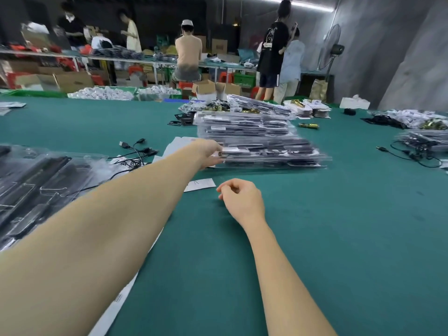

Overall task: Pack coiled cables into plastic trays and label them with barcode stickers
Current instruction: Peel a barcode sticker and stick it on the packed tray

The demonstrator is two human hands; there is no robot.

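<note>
A: Nearest the lens, lower half of the frame, two bare forearms run out over the green surface [339, 214]. The right hand [240, 197], just below centre, hangs over the cloth with fingers loosely curled and nothing in them.

B: And the left hand [208, 154]?

A: At frame centre, reaching to the near left edge of the stack of packed trays [266, 146]. Its fingers lie against that edge; the blur keeps me from telling whether they pinch a tray or only push.

B: What might go wrong?

A: The stack is tall and its layers sit unevenly. A pull on a low tray from one side could, I judge, slide the upper ones off to the right.

B: Anything else in reach?

A: Loose black cables [135, 151] left of centre, near the left forearm, which could drag them. A white sticker sheet [200, 185] lies between the hands, and empty clear trays [43, 180] fill the left edge.
</note>
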